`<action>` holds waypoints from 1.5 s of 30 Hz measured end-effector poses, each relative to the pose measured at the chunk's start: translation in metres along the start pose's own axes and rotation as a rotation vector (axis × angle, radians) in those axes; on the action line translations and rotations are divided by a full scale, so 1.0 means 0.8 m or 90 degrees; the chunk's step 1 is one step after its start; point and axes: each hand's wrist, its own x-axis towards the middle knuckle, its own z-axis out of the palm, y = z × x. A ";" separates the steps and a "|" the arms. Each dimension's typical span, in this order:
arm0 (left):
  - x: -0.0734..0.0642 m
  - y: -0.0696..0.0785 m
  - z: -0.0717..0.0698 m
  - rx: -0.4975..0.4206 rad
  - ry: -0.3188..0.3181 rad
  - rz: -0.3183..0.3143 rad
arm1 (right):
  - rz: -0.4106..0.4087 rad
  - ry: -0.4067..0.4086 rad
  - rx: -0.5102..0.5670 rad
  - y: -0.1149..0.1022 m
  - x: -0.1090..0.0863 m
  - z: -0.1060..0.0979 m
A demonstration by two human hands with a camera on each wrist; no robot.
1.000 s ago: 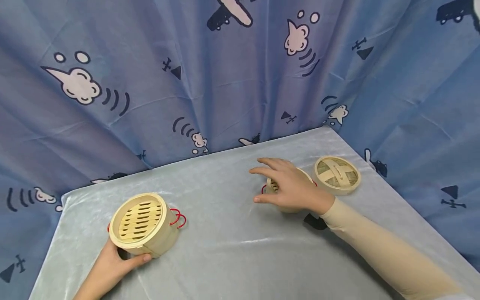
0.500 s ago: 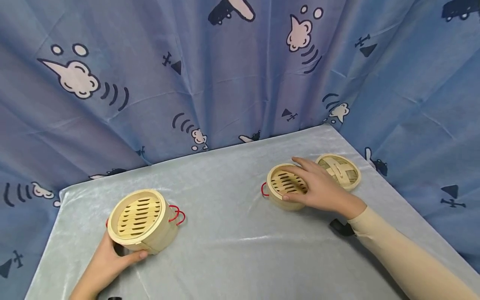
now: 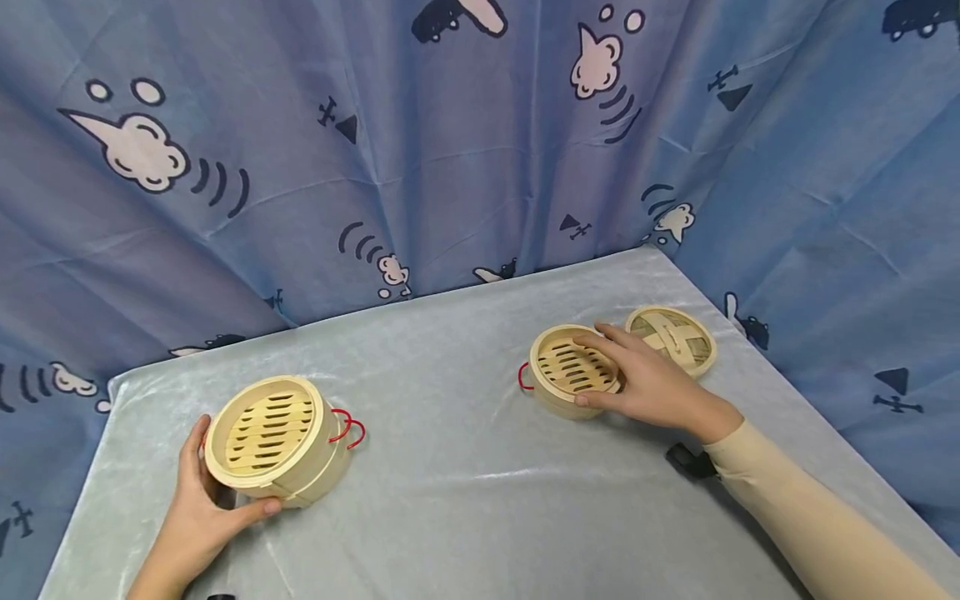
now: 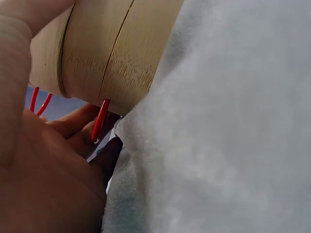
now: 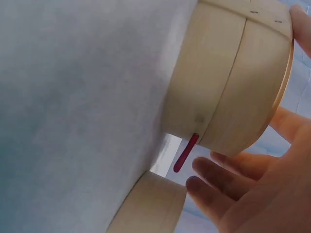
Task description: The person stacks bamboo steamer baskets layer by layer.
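Observation:
Two stacked round bamboo steamer baskets with red loop handles stand at the left of the table, slatted floor facing up. My left hand holds the stack from its near left side, thumb on the front wall and fingers round the left. The left wrist view shows the thumb on the baskets' wall and a red loop by the fingers. A single bamboo steamer basket stands right of the middle. My right hand grips its right side, thumb at the near rim, index finger over the far rim; other fingers lie loosely behind.
A woven bamboo steamer lid lies on the table just behind the right hand. The grey cloth-covered table ends at a blue patterned curtain behind and to the right. A black device sits under the right wrist.
My right hand has drawn back to the right from over the single basket and now holds its right side. My left fingers have shifted up along the stack's left side.

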 end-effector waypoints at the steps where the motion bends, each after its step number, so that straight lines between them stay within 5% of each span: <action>1: 0.000 0.001 0.000 0.002 0.002 0.003 | 0.001 -0.006 0.006 0.001 -0.001 0.000; 6: 0.002 0.009 0.004 -0.043 -0.013 0.045 | -0.003 -0.030 0.038 0.007 -0.007 0.001; 13: 0.002 0.023 0.004 0.192 0.039 0.043 | -0.036 -0.036 0.101 0.020 -0.011 0.002; 15: 0.002 0.024 0.003 0.215 0.050 0.061 | -0.049 -0.032 0.128 0.022 -0.011 0.001; 19: 0.001 0.026 0.003 0.193 0.056 0.078 | -0.057 -0.019 0.170 0.025 -0.009 0.001; 26: -0.001 0.033 -0.001 0.190 0.049 0.027 | -0.058 -0.016 0.195 0.030 -0.008 0.001; 45: 0.000 0.032 -0.006 0.219 0.048 0.036 | -0.108 0.027 0.211 0.031 -0.013 -0.003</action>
